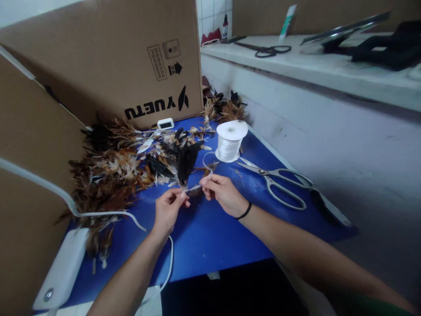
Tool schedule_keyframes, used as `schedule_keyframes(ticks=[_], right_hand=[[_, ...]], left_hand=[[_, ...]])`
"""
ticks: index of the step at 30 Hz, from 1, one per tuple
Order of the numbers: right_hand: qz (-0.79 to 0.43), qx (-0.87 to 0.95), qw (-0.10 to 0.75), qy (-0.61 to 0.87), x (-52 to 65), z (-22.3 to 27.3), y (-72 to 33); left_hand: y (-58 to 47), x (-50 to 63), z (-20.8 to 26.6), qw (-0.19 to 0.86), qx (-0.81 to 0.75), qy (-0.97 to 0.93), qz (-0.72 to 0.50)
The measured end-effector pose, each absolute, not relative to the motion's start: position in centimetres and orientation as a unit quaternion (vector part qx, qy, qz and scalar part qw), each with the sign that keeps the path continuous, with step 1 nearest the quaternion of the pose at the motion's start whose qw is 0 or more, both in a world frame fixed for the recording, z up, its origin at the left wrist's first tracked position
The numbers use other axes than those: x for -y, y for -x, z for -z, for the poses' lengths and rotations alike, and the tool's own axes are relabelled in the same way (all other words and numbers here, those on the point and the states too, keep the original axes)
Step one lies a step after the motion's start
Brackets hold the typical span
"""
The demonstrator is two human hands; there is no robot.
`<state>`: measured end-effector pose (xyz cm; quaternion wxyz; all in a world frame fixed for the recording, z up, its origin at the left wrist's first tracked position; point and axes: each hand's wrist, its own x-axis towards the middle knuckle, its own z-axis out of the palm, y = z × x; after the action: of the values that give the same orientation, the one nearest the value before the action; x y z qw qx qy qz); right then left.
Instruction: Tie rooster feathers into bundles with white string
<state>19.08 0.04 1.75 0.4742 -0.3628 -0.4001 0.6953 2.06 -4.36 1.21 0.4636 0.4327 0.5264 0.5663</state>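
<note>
My left hand (170,210) pinches the base of a small bunch of dark feathers (187,164), which fans upward from the fingertips. My right hand (223,192) is closed on a thin white ribbon (208,166). That ribbon runs between my two hands and loops back toward a white spool (229,142) standing just beyond. To the right of the spool lie large scissors (274,180) with grey handles. A black band circles my right wrist.
Loose brown and black feathers (112,171) heap on the left of the blue table (210,245). A small white digital device (165,124) sits behind them. A cardboard box (108,57) stands at the back. White power strip (62,267) and cable lie left; black scissors (268,50) rest on the ledge.
</note>
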Motion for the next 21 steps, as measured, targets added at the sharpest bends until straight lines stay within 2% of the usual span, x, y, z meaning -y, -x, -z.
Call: schedule_keyframes(ticks=[14,18,21], right_hand=[[-0.667,0.448,0.444,0.395,-0.3,-1.5,-19.0],[-0.633,0.511,0.393,0.428,-0.7,-2.1,-19.8],[-0.552,0.599,0.353,0.461,-0.9,-3.0,-21.2]], left_hand=[[-1.6,4.0,-1.3,0.51,-0.476,-0.371,-0.613],[-1.6,3.9,-1.3,0.519,-0.471,-0.361,-0.615],[-1.6,3.8,-1.3,0.526,-0.466,-0.363,-0.612]])
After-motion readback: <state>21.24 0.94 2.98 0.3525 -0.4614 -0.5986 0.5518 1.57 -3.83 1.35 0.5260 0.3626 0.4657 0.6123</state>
